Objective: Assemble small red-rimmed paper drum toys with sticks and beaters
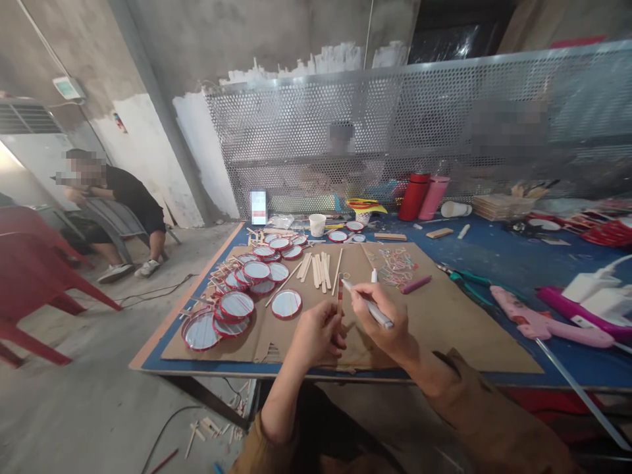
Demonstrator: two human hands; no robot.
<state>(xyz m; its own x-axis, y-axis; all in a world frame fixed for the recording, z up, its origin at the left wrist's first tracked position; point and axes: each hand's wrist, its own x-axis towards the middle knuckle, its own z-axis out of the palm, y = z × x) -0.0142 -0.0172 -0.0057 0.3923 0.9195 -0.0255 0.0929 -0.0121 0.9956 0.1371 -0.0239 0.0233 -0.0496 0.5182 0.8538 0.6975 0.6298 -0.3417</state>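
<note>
My left hand (320, 329) is closed on a flat wooden craft stick (340, 296), whose upper part is coloured reddish brown. In my right hand (382, 316) is a white marker pen (368, 306), its tip beside the top of that stick. A small white piece like a pen cap (374, 275) shows just above my right fingers; whether they hold it I cannot tell. Bare craft sticks (320, 270) lie beyond my left hand on brown cardboard (459, 329). To the left are several round mirrors (286, 303) with red rims, some overlapping.
Rubber bands (397, 263) and a purple marker (416, 284) lie right of my hands. Farther right are pliers (459, 283), a pink glue gun (543, 322) and a purple power strip (567, 306). A paper cup (317, 225), phone (258, 207) and red bottle (413, 197) stand behind. A person sits at left.
</note>
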